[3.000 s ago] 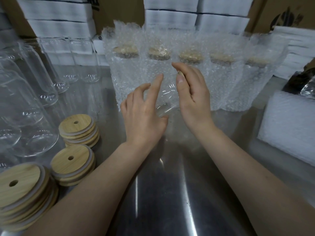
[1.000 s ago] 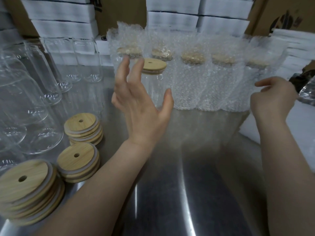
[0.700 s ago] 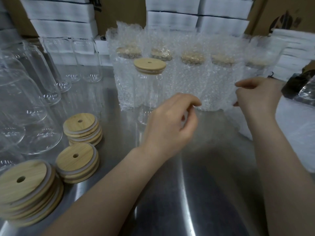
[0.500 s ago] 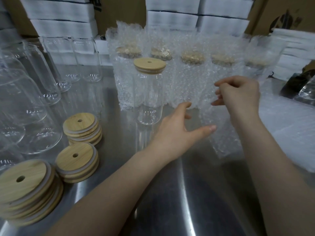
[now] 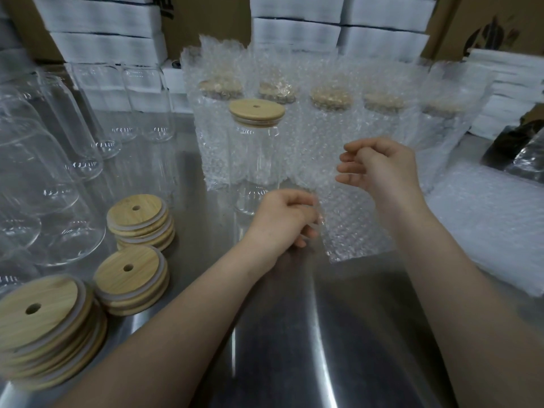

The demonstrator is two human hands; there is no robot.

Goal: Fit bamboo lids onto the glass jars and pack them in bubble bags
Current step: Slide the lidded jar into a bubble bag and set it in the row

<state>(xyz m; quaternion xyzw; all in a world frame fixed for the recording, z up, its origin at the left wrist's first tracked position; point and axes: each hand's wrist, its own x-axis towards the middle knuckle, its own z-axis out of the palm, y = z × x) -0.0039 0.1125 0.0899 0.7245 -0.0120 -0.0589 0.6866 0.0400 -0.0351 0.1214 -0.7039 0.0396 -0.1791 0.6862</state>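
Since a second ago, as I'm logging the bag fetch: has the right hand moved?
Yes. The right hand, pinching a bubble bag, has come leftward from over the bag stack toward the lidded jar.

Head-worn camera looks forward and down, close over the steel table [image 5: 294, 334].

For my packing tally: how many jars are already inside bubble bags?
5 bagged jars in one row at the back: leftmost, second, middle, fourth, rightmost. Others may be hidden behind.
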